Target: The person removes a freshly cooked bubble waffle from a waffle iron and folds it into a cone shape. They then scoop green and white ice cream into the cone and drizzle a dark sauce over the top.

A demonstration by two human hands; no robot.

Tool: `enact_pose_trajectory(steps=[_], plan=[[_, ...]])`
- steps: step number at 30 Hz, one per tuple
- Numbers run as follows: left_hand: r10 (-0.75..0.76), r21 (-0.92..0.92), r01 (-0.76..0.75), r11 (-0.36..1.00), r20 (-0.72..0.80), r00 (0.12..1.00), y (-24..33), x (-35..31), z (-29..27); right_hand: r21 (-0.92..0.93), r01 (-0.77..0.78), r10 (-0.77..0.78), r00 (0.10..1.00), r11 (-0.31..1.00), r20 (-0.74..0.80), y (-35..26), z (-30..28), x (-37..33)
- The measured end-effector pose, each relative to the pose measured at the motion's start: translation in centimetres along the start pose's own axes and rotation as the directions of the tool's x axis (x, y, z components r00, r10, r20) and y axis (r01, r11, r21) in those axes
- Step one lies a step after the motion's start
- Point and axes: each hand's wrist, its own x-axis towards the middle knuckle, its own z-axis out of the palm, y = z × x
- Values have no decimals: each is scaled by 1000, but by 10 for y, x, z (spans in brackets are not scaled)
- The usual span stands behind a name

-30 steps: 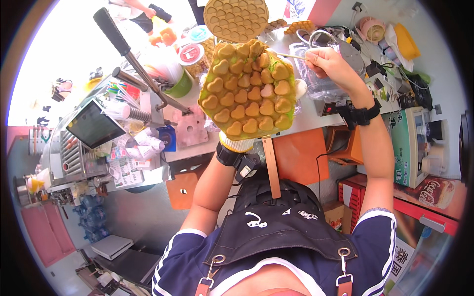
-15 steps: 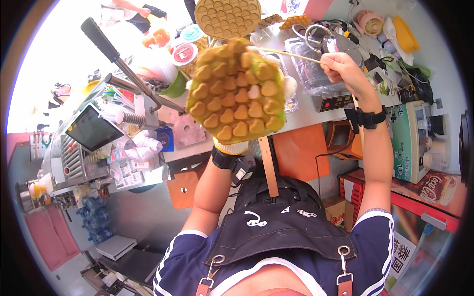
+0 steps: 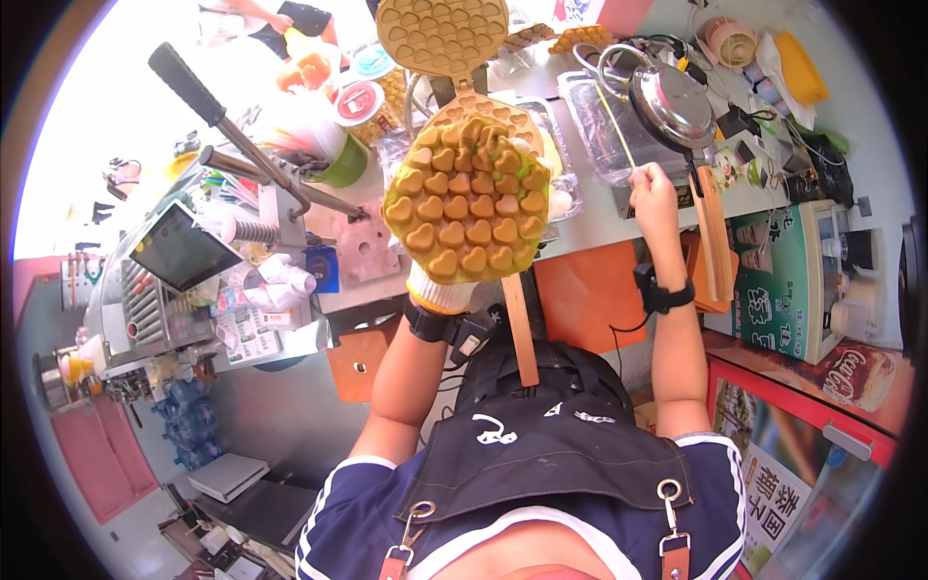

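Note:
My left hand (image 3: 437, 290), in a white knitted glove with a yellow edge, holds up a golden bubble waffle (image 3: 462, 208) with heart-shaped bumps and greenish edges. Its fingers are hidden behind the waffle. Just beyond, a waffle iron stands open, its upper plate (image 3: 443, 37) raised and its lower plate (image 3: 483, 114) partly covered by the waffle; a wooden handle (image 3: 520, 333) points toward me. Over to the right, my bare right hand (image 3: 654, 198) is closed on a thin wooden skewer (image 3: 616, 126), its tip pointing up and left, apart from the waffle.
A closed round waffle iron (image 3: 672, 104) with a wooden handle (image 3: 713, 232) sits at right beside a clear plastic-covered tray (image 3: 592, 116). Lidded tubs (image 3: 361, 102), a green container (image 3: 345, 164), a long black-gripped lever (image 3: 188, 82) and a tablet (image 3: 184, 248) stand at left.
My right hand has come down toward me, and the skewer has left the waffle's edge. The waffle has dropped slightly toward me, so the iron's lower plate now shows behind it.

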Motion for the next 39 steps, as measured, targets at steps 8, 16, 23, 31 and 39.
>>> enact_pose_trajectory(steps=[8,16,23,31,39], plan=[[-17,7,17,1000,-9,1000,-1,-5,1,437,87,-234,927,895,294,-98,-34,-34],[-29,34,28,999,5,1000,-8,-9,10,611,-8,-203,940,791,275,-110,-38,-22],[-25,57,24,998,21,999,-14,-12,15,420,99,-289,863,902,416,-149,-4,-9],[-21,80,20,997,12,1000,-20,-14,17,462,-85,-119,911,883,395,-138,-4,-11],[-20,50,21,999,-16,1000,-18,-21,7,204,-182,110,941,962,321,-86,-19,13]])
